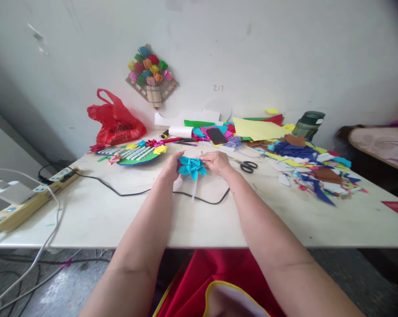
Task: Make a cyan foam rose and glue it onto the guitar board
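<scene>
A bright blue paper flower [192, 167] with pointed petals and a ruffled centre is held above the table between my two hands. On its left side, the fingers of my left hand [173, 166] are closed around its edge. The fingertips of my right hand [216, 162] pinch a petal on the right. Below the flower, a thin whitish stick [194, 190] points down; whether it joins the flower I cannot tell. Black-handled scissors [248, 166] lie just right of my right hand. A green round craft piece [141, 159] with white strips and small paper flowers lies to the left.
A black cable [119, 194] crosses the table from a power strip [30, 198]. Paper scraps [317, 174] cover the right, near a dark green bottle [309, 124]. Behind are a phone [216, 136], coloured paper [260, 129] and a red plastic bag [116, 121].
</scene>
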